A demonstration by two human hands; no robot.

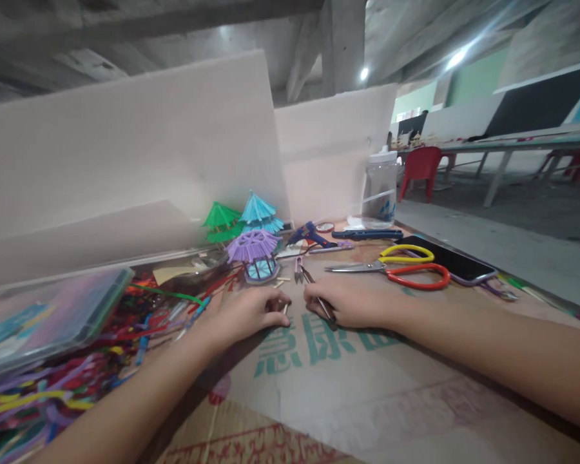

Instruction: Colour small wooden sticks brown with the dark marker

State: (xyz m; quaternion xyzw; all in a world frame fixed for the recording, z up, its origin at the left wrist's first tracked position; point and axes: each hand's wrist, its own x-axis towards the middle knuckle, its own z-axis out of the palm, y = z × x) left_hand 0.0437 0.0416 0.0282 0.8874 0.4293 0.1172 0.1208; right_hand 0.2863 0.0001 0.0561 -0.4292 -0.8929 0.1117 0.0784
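My left hand (251, 312) is closed, thumb and forefinger pinching a short pale stick (285, 309) just above the cardboard-covered table (314, 386). My right hand (345, 301) grips dark, slim tweezers (325, 308), their tips pointing forward. Beyond the hands stands a small pavilion model (261, 267) with a purple roof (254, 245). Behind it are a blue tiered roof (258, 211) and a green one (221, 222). More short sticks (281, 281) lie near the pavilion's base, beside small pink-handled snips (298, 269).
Scissors with yellow and red handles (413, 266) lie right, near a phone (444, 258). Behind are a glue gun (314, 235), a dark blue utility knife (367, 234) and a bottle (379, 187). Left: a plastic case (53, 316) over coloured strips (77, 380). White boards (125, 154) stand behind.
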